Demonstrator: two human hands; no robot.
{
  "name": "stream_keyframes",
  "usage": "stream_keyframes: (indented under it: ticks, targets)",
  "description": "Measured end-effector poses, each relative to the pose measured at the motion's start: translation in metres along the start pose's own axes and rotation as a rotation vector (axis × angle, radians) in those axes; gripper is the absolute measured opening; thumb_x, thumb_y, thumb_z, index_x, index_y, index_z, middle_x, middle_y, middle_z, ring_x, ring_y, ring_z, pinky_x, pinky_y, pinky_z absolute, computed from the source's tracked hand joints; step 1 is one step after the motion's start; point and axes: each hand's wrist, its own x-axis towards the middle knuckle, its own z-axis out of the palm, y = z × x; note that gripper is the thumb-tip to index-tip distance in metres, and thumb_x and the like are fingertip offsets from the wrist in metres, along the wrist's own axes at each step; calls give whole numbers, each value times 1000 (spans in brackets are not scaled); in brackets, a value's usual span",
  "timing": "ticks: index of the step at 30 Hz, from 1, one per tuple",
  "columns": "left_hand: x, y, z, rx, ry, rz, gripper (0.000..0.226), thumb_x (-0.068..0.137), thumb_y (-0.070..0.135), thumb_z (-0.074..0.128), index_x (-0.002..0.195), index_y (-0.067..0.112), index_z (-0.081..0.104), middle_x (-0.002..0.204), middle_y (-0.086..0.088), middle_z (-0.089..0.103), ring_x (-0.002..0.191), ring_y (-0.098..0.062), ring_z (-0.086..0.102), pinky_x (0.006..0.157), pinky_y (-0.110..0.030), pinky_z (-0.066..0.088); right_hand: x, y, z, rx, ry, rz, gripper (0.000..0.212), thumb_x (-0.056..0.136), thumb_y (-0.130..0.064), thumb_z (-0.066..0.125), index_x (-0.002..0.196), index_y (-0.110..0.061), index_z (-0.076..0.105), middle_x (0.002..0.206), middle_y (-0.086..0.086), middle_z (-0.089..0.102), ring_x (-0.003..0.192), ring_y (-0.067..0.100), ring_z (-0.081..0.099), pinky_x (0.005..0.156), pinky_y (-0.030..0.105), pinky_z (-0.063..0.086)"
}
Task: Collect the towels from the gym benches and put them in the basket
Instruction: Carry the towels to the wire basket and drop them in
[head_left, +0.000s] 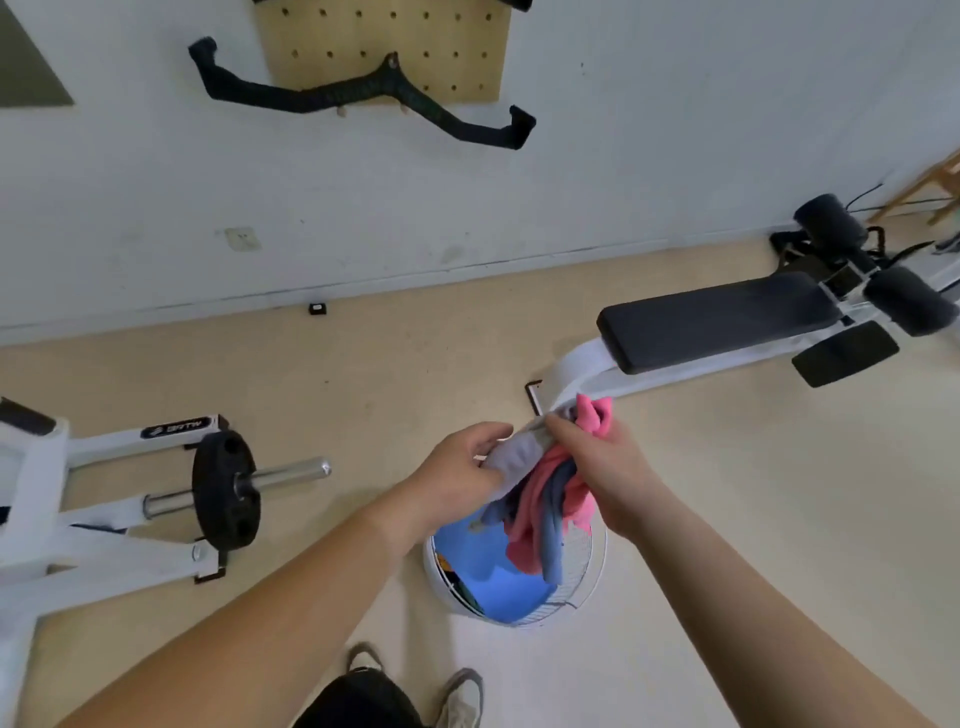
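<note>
Both hands hold a bundle of towels (545, 499) right above a white wire basket (592, 571) on the floor. The bundle mixes pink, grey-blue and pale grey cloth, and its lower ends hang into the basket's mouth. My left hand (457, 473) grips the pale grey part from the left. My right hand (608, 467) clutches the pink part from the right, with a pink corner sticking up past the fingers. A bright blue towel (498, 577) lies inside the basket. The black padded gym bench (717, 322) at the right has nothing lying on its pad.
A white rack with a barbell and black weight plate (226, 491) stands at the left. A black pull-down handle (363, 96) hangs on a wooden pegboard on the wall. My shoes (457, 696) are just behind the basket. Beige floor lies between rack and bench.
</note>
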Motion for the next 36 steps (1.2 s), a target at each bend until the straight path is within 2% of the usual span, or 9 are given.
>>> stream_keyframes:
  ticks: [3,6,10,15,20,23,28,32,36]
  targets:
    - [9,-44,-5,24,55,-125,35,95,-1,56,120,22,63,106,3,63,89,-12,64,55,-1,47,34,62,24,-99,2,155,35,84,-28,72,103,-2,62,90,18,69,83,30,68,89,54,59]
    - [30,-95,-12,120,82,-206,31,90,-5,51,92,24,63,84,6,67,77,-13,64,64,-8,51,71,129,49,-131,22,324,38,87,-27,70,107,4,58,86,26,66,70,28,64,70,52,60]
    - [62,-153,-24,124,92,-261,42,88,-6,49,97,32,65,87,19,68,86,-4,66,73,-6,50,120,193,82,-152,31,419,24,90,-20,67,93,0,55,88,15,57,80,25,57,85,56,59]
    - [103,-206,-29,127,117,-288,43,91,0,50,118,31,64,97,17,62,105,-9,59,94,-21,43,177,242,114,-246,33,321,10,90,-11,62,84,-9,54,74,1,53,72,21,52,61,28,44]
    - [130,-259,-22,140,96,-370,46,87,15,52,129,30,62,118,9,68,116,-11,64,103,-29,50,191,336,116,-464,-113,392,35,81,-43,71,109,-27,58,107,2,68,102,26,66,92,41,55]
    - [135,-296,-13,145,60,-398,43,80,30,54,121,39,64,119,9,73,110,-12,70,100,-41,56,183,342,112,-334,-167,524,34,95,-20,70,124,-24,54,116,7,65,105,28,60,82,33,50]
    - [116,-258,2,107,73,-370,27,92,10,52,113,22,63,99,5,66,95,-19,63,92,-31,52,170,299,83,-628,-374,728,61,102,-37,62,157,-17,43,155,11,52,115,28,53,92,45,46]
    - [102,-239,18,133,47,-318,26,91,8,52,91,32,41,94,1,47,83,-14,44,79,-30,41,149,296,65,-850,-474,728,50,106,-33,51,145,-3,56,150,17,57,116,25,55,107,37,45]
    - [89,-248,40,108,65,-302,17,92,11,54,99,27,54,97,1,57,85,-18,56,83,-30,46,134,342,50,-1103,-540,659,55,101,-37,47,146,-6,53,113,8,68,105,27,60,103,39,50]
